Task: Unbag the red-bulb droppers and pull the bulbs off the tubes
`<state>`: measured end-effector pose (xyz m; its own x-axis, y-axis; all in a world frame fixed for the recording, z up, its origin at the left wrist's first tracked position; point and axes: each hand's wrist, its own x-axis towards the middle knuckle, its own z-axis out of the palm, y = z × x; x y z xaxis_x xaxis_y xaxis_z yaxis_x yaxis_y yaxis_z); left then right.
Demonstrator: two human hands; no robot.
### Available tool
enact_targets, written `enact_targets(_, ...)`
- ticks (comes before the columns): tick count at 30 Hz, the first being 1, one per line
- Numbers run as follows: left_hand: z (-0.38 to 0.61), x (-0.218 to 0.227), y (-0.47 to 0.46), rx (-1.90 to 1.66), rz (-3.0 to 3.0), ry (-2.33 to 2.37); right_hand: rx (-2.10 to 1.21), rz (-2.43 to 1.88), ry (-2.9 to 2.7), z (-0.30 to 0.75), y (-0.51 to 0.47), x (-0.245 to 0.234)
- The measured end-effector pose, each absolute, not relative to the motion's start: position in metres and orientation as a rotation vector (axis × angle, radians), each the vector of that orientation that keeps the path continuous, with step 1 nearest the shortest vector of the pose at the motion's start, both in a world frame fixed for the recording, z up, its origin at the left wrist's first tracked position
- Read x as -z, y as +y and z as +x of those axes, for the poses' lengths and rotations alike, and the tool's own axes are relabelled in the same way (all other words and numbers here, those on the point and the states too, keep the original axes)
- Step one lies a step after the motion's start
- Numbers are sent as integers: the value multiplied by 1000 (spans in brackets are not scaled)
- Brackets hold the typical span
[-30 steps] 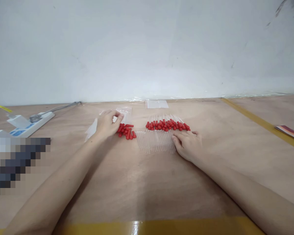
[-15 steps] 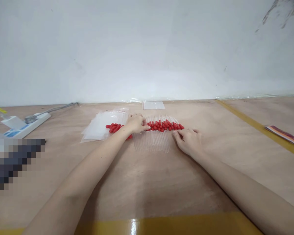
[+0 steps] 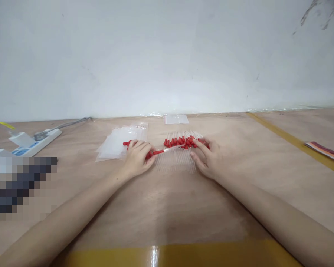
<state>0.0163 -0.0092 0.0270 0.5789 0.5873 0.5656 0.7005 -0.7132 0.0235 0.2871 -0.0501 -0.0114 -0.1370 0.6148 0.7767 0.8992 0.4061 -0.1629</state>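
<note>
The thumb and fingertips of my left hand (image 3: 138, 157) are pinched on the red end of a clear dropper (image 3: 158, 152), which points right across the work. My right hand (image 3: 210, 157) has thumb and forefinger parted at the row of red-bulbed droppers (image 3: 178, 141); whether it presses them I can't tell. Nearer me lie bare clear tubes (image 3: 174, 162). Loose red bulbs (image 3: 125, 143) show around my left knuckles, beside clear plastic bags (image 3: 115, 142). Farther left sits a power strip (image 3: 43, 141).
</note>
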Motion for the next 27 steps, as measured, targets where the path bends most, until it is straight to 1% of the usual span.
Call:
enact_targets(5,13,-8,-18,931,-2574,-885,450,-1095,-2124,274,-56,4)
enact_targets(12,26,-11,-24,1007,-2544,-655,515,-1003,-2173,260,-56,3)
enact_targets(18,31,-10,-26,1102,-2553,-636,619,-984,-2157,249,-60,3)
enact_targets(21,37,-9,-29,1039,-2617,-670,616,-959,-2178,246,-63,3)
enact_targets(27,44,-9,-36,788,-2706,-716,639,-952,-2245,243,-68,1)
